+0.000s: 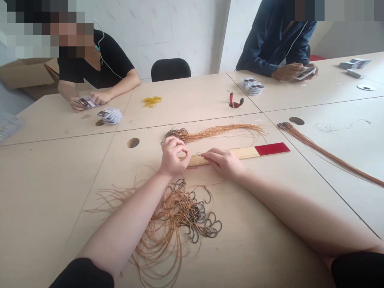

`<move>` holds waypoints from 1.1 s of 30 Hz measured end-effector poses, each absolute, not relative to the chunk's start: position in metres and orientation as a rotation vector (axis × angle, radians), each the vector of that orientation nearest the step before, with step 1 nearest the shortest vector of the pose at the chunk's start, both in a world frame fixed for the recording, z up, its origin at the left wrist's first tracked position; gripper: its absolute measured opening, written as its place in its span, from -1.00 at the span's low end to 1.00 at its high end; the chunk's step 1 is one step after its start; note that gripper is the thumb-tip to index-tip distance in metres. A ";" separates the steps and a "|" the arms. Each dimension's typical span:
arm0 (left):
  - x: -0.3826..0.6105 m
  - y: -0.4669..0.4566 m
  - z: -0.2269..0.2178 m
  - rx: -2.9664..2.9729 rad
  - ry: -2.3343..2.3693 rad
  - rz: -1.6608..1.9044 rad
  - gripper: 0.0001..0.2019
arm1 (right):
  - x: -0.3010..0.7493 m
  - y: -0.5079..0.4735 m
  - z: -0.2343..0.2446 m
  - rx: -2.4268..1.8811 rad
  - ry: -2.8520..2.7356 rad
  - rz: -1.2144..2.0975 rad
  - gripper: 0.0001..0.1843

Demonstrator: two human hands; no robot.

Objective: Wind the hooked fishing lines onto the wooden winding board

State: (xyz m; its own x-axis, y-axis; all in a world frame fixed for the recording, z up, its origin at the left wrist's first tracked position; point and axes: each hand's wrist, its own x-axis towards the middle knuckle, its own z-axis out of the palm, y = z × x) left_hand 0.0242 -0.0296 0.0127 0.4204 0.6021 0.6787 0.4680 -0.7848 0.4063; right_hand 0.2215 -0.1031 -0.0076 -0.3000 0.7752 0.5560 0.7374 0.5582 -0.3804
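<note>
My left hand (174,156) curls around the left end of a flat wooden strip (222,156), which has a red-covered end (272,149) pointing right. My right hand (223,162) lies on the strip, its fingertips at a small dark fish hook (199,154). Just beyond my hands lies a combed bundle of orange-brown snelled lines (210,134), with its hooks bunched at the left. Under my left forearm sits a tangled heap of dark hooks on orange-brown lines (180,216). The strip's underside is hidden.
A second long bundle of lines (327,152) lies at right. Across the tables, a person's hands (88,102) and another person's hands (295,72) handle card packets. Yellow rubber bands (151,101), red-handled pliers (235,101), stacked packets (253,86) and table cable holes are about.
</note>
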 end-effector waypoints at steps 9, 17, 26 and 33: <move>0.025 -0.036 0.017 2.608 0.716 1.038 -0.96 | 0.221 -0.103 -0.004 -1.207 -2.072 0.099 -0.77; 0.027 -0.033 0.012 2.594 0.819 1.039 -0.90 | 0.222 -0.103 -0.006 -1.152 -2.080 0.087 -0.77; 0.027 -0.033 0.011 2.614 0.772 0.990 -0.92 | 0.224 -0.103 -0.005 -1.071 -2.166 0.143 -0.71; 0.027 -0.032 0.010 2.627 0.732 0.965 -0.91 | 0.224 -0.102 -0.005 -1.024 -2.204 0.161 -0.67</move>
